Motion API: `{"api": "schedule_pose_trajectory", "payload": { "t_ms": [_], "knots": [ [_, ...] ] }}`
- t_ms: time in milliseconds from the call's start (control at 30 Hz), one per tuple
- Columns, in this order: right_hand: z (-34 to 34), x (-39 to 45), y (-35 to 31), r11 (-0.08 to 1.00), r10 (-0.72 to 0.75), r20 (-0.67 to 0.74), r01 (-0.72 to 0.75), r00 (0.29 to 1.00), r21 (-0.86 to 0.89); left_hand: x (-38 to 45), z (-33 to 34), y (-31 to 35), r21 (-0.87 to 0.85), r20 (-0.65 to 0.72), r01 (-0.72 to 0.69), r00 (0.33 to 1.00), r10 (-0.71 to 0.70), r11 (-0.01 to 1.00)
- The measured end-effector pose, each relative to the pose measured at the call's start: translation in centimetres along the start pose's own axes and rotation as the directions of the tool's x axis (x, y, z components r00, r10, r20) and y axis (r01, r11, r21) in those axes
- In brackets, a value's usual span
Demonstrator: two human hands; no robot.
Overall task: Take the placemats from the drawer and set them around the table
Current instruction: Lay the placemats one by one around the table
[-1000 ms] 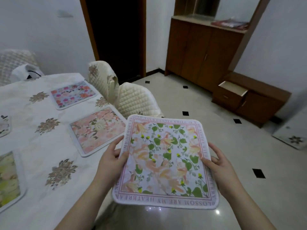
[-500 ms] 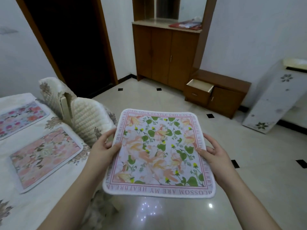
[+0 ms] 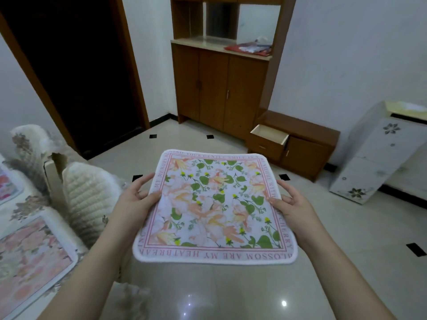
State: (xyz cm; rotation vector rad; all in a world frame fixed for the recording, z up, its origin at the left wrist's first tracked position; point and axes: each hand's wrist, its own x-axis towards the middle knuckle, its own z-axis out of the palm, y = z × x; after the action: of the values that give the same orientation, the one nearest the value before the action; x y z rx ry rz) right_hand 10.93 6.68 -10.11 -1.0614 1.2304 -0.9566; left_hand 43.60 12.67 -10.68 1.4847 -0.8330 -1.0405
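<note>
Between gripping left hand [image 3: 136, 199] and right hand [image 3: 292, 204], flat placemat [image 3: 215, 206], lettering upside-down.

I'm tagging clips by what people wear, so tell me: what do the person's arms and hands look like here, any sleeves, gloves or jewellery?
Both forearms are bare as far as the frame shows, with no sleeve edge in view. The left hand and right hand wear no gloves, and no rings, watch or bracelet show on the visible fingers and wrists. The fingernails look short and unpainted.
</note>
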Motion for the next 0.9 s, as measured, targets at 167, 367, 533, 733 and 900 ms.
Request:
{"api": "schedule_pose_trajectory", "payload": {
  "t_ms": [167,367,533,733,900],
  "knots": [
    [3.6,6.1,-2.6,1.000,-0.013,-0.011,0.013,1.000,0.012,7.0,-1.5,1.6,-0.011,-0.014,-0.006,1.000,0.006,1.000],
    [6.3,12.4,-4.9,1.000,-0.008,0.007,0.007,1.000,0.027,12.9,-2.5,4.1,0.065,0.006,-0.070,0.998,0.070,0.995],
    [7.9,18.3,-6.3,1.000,-0.009,0.038,0.009,0.999,0.003,17.6,-2.7,4.8,0.082,-0.058,-0.076,0.995,0.081,0.994],
    [8.5,27.4,-7.4,1.000,-0.009,0.087,0.009,0.996,0.005,24.8,-1.2,4.9,0.114,-0.106,-0.035,0.993,0.047,0.993],
    [9.1,35.7,-9.7,1.000,0.005,0.158,-0.002,0.987,-0.014,31.1,0.9,5.9,0.066,-0.182,0.010,0.983,0.002,0.998]
  ]
}}
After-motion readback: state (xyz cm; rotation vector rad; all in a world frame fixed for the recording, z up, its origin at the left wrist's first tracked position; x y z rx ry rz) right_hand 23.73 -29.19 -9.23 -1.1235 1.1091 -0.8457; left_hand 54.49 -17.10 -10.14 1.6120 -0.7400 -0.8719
